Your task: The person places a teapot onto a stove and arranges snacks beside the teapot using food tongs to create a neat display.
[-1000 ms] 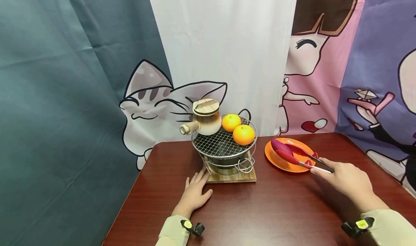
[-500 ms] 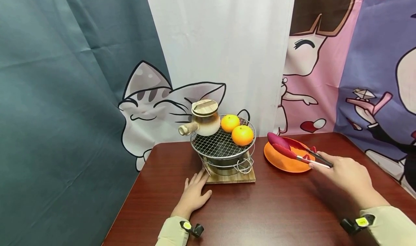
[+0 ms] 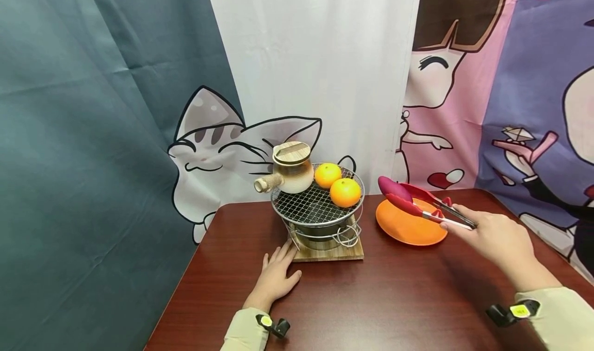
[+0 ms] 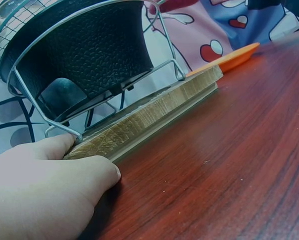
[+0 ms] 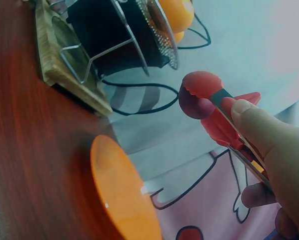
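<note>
My right hand (image 3: 503, 240) grips a pair of red-tipped tongs (image 3: 429, 216). Pinched between the tong heads is a purple oval piece (image 3: 387, 185), raised over the far left rim of an orange plate (image 3: 408, 227). With fingers spread flat, my left hand (image 3: 274, 278) rests on the table, its fingertips at the front left corner of a wooden board (image 3: 329, 254). That board carries a round black stove (image 4: 99, 55) in a wire frame, topped by a mesh grill (image 3: 301, 206). Two oranges (image 3: 345, 193) sit on the mesh beside a lidded pot (image 3: 296, 178).
The pot's side handle (image 3: 264, 183) sticks out to the left past the grill's rim. A wire loop (image 3: 348, 236) juts from the stove's front right. Behind the dark red table (image 3: 352, 304) hangs a printed curtain (image 3: 362, 83).
The tongs and the purple piece have risen off the orange plate and shifted slightly left, with my right hand moving up. My left hand has stayed at the board.
</note>
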### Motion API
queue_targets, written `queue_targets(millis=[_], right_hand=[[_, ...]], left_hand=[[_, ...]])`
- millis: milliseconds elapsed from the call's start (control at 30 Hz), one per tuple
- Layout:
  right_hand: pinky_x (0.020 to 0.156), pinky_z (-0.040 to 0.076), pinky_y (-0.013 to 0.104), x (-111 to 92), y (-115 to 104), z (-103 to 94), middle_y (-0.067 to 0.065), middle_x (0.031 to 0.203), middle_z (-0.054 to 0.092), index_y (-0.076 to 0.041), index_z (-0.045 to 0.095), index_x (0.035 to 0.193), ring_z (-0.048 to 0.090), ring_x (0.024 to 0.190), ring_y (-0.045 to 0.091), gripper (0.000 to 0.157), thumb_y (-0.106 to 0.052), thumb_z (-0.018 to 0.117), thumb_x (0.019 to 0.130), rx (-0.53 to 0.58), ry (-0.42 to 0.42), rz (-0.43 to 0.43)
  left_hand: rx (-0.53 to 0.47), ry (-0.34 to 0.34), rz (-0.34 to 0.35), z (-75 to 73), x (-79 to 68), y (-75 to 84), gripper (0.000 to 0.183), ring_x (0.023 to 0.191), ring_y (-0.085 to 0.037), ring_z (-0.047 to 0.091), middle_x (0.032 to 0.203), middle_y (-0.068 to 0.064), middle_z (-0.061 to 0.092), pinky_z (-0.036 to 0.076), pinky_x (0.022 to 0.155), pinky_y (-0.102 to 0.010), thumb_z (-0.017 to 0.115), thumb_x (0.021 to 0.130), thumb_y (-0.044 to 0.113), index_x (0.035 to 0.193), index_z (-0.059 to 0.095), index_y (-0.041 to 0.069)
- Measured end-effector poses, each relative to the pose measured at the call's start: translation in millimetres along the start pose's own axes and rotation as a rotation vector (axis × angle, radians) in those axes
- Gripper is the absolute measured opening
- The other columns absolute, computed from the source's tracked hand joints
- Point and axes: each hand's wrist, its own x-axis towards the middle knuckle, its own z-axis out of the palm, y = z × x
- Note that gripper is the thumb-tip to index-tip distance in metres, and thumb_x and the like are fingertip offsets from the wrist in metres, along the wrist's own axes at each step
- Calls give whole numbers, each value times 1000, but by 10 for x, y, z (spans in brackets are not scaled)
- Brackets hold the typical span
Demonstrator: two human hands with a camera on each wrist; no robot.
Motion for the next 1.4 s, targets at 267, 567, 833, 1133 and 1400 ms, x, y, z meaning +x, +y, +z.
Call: queue_targets(millis=[267,567,833,1133,1400], right_hand=[[48,46,52,33,-103,-156,37,109,63,-14,58,142,61,81,47,82,-74,58,86,-47,-7,3],[48,46,53,47,-181,-254,33,115,64,-17,58,144,61,86,48,80,-72,60,86,-37,25,-12],[51,49,54,41,-270,-329,31,109,67,-17,59,143,62,81,45,78,-69,64,85,-7,76,-47],[49,47,47,15,-410,-420,29,112,68,-20,60,143,63,80,43,77,-69,66,84,-5,96,-69],[50,46,49,-11,-528,-455,27,115,68,-19,63,140,64,87,46,75,-67,70,82,2,123,-93]], left_hand=[[-5,-3,-6,-12,-8,7,70,145,-44,34,165,-6,29,18,110,-73,62,92,37,156,41,19],[-2,-7,-11,-14,-3,9,70,144,-44,35,165,-5,29,18,110,-73,62,92,37,156,42,19],[-11,-12,-14,-26,3,19,70,144,-45,34,165,-6,29,18,110,-74,62,92,36,156,41,18],[-10,-9,-14,-4,0,12,70,144,-45,35,165,-5,29,18,110,-74,62,92,37,157,41,21],[-10,-12,-13,-5,-1,8,70,145,-44,34,166,-5,28,18,111,-73,62,93,37,157,41,19]])
